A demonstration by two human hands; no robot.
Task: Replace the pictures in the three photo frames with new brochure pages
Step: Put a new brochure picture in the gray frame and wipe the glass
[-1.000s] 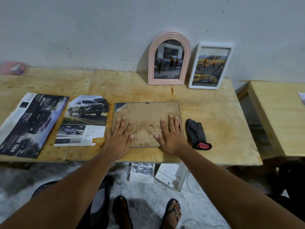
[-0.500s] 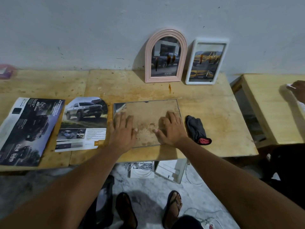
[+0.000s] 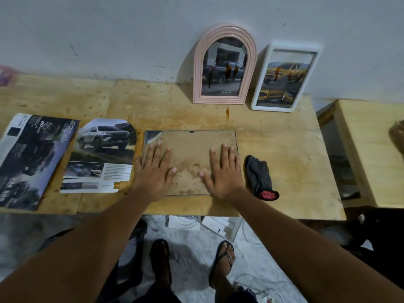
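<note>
Pressure seems to be the point here: the flat frame [image 3: 190, 149] lies near the desk's [image 3: 284, 160] front edge, about midway along it, and both hands rest on it with fingers straight and spread, gripping nothing. The left hand [image 3: 153, 171] covers the frame's left side, its heel over the near left edge. The right hand [image 3: 223, 171] covers the right side, fingertips reaching toward the far right corner. Palms set wide apart like this would keep the thin sheet flat and steady against the desk, probably so a layer can be squared up, though which layer cannot be told. A grey sliver [image 3: 153, 136] shows at the frame's far left corner, which suggests a page lies under the brown surface. Just left of the frame lies a cut page [image 3: 102, 156] with an arched top; the shape matches the pink frame, so it is likely a spare or a discard. Further left, at the desk's front left corner, the brochure [image 3: 30, 158] lies open, the source of pages. Just right of the frame a dark cloth [image 3: 259, 176] is bunched, handy for wiping. At the back edge the pink frame [image 3: 225, 68] and the white frame [image 3: 286, 77] lean side by side against the wall, each holding a car picture, parked clear of the work. By that layout the flat frame looks like the last of the three. A side table [image 3: 371, 149] stands beyond the desk's right edge.
</note>
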